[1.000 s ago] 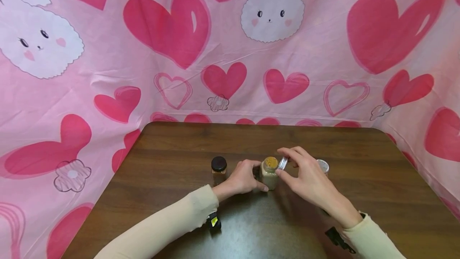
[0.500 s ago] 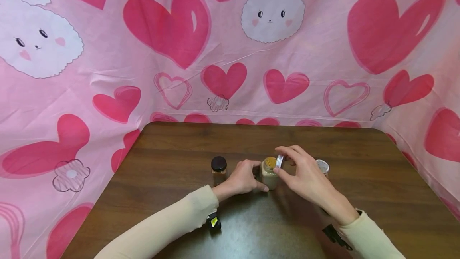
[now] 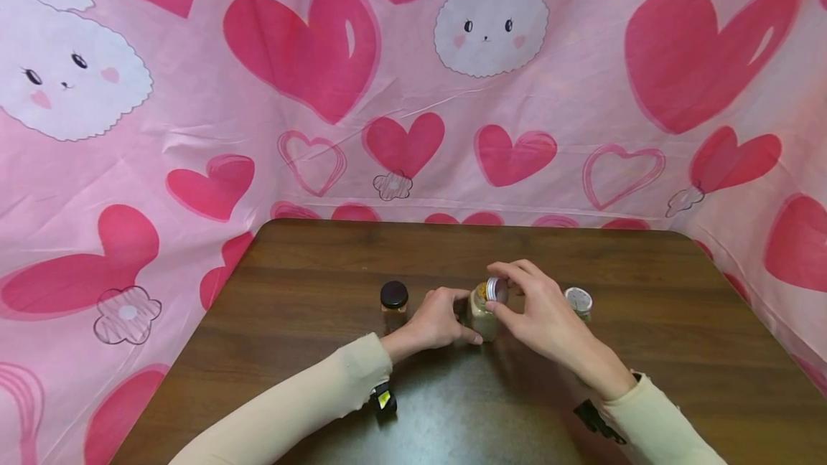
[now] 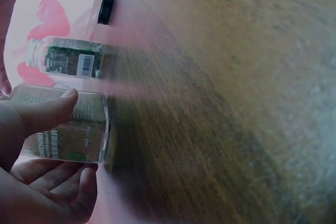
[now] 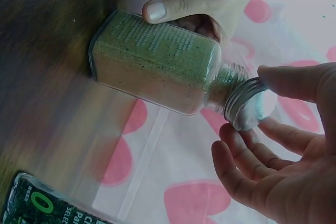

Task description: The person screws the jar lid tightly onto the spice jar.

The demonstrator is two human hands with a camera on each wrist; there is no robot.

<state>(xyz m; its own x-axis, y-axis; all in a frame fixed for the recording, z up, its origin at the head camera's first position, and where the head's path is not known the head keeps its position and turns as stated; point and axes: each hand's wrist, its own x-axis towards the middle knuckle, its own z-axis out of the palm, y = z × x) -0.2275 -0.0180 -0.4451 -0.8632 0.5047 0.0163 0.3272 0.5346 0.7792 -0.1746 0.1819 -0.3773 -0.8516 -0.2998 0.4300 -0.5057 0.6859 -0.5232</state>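
Note:
A square glass spice jar [image 3: 483, 321] with pale powder stands upright on the table. My left hand [image 3: 439, 318] grips it from the left, thumb on the near side, as the left wrist view also shows. My right hand [image 3: 545, 311] pinches a silver screw lid [image 3: 496, 289] by its rim. That lid is tilted at the jar's mouth, partly over it; the right wrist view shows it overlapping the threaded neck [image 5: 231, 80]. Some yellowish-brown powder shows beside the lid in the head view.
A black-capped jar [image 3: 394, 305] stands left of my left hand. Right of my right hand is a jar of green flakes [image 3: 579, 302], seemingly uncapped. A black cap [image 4: 106, 10] lies on the wooden table [image 3: 323, 257]. Pink heart-patterned cloth [image 3: 413, 92] hangs behind.
My right hand has moved left with the silver lid, from beside the jar to partly over its mouth. My left hand and the jar have not moved.

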